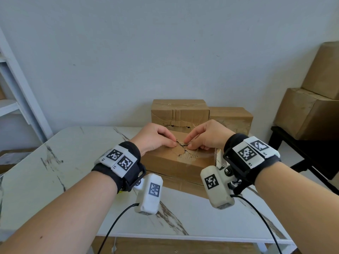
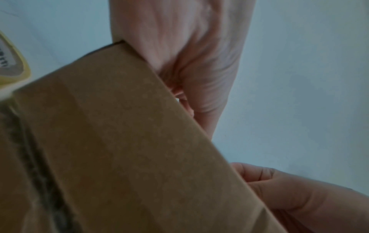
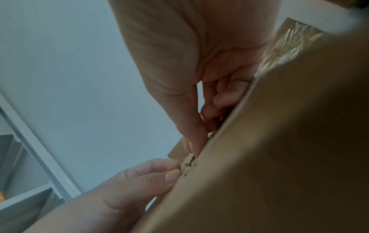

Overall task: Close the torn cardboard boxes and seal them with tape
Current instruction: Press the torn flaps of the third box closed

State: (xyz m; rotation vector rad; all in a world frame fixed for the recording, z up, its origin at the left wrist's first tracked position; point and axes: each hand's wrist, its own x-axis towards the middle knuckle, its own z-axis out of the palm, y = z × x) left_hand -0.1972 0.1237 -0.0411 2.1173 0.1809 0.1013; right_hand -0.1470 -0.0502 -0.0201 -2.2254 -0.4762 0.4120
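Observation:
A brown cardboard box (image 1: pixel 170 162) lies on the marble table (image 1: pixel 73 162) in front of me, with a jagged tear (image 1: pixel 181 149) in its top. My left hand (image 1: pixel 173 143) pinches the torn edge from the left with thumb and forefinger. From the right, my right hand (image 1: pixel 187 143) pinches the opposite edge, its other fingers curled onto the box top. In the right wrist view both hands' fingertips (image 3: pixel 171 173) meet at the tear (image 3: pixel 189 164). A yellowish tape roll (image 2: pixel 14 63) shows at the left edge of the left wrist view.
Two more cardboard boxes (image 1: pixel 179 112) (image 1: pixel 233 118) stand behind, against the wall. A flat cardboard sheet (image 1: pixel 183 184) lies under the near box. Larger boxes (image 1: pixel 311 110) are stacked on a dark bench (image 1: pixel 293 143) at the right. White shelving (image 1: pixel 18 88) stands at the left.

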